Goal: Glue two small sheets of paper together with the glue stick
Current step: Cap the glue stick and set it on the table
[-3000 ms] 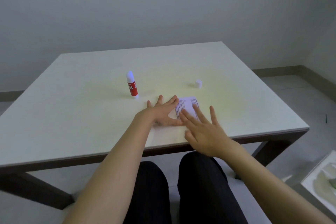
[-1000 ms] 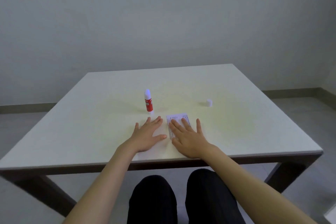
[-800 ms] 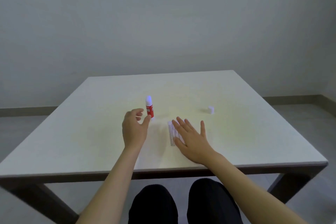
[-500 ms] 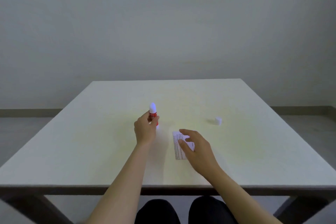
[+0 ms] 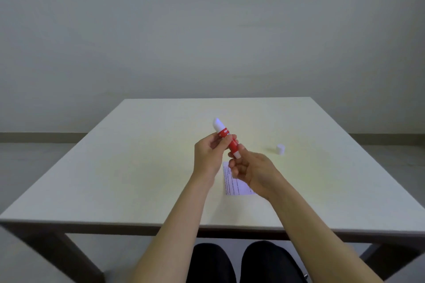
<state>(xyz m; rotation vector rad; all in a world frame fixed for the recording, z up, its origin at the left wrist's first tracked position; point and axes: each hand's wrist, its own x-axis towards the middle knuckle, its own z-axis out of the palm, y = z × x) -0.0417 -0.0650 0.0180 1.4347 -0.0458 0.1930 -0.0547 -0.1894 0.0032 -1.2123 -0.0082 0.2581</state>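
Glue work looks nearly finished, judging by how things lie. The left hand [image 5: 208, 156] holds the glue stick [image 5: 226, 138] off the table [image 5: 138, 167], fingers wrapped round the red barrel, the stick tilted with its exposed white glue end pointing up and away toward the far edge. The right hand [image 5: 250, 169] meets the stick's lower end, its fingertips [image 5: 240, 148] pinching the white twist base; the other fingers are curled loosely in, grasping nothing else. Beneath the right hand, near the middle of the table and somewhat toward the near edge, lies the printed paper [image 5: 232, 185], flat; only one sheet outline is visible, so I cannot tell whether a second sheet lies directly under it or is hidden by the hand. The small white cap [image 5: 280, 149] stands on its own to the right, well apart from the paper and both hands. My reading is that the step in hand is turning the base, most likely to wind the glue back in, though winding it out for another pass cannot be ruled out. If retracting, the next move calls for the right hand to let go of the base, reach right to the cap, and press it over the glue end while the left hand holds the barrel steady.
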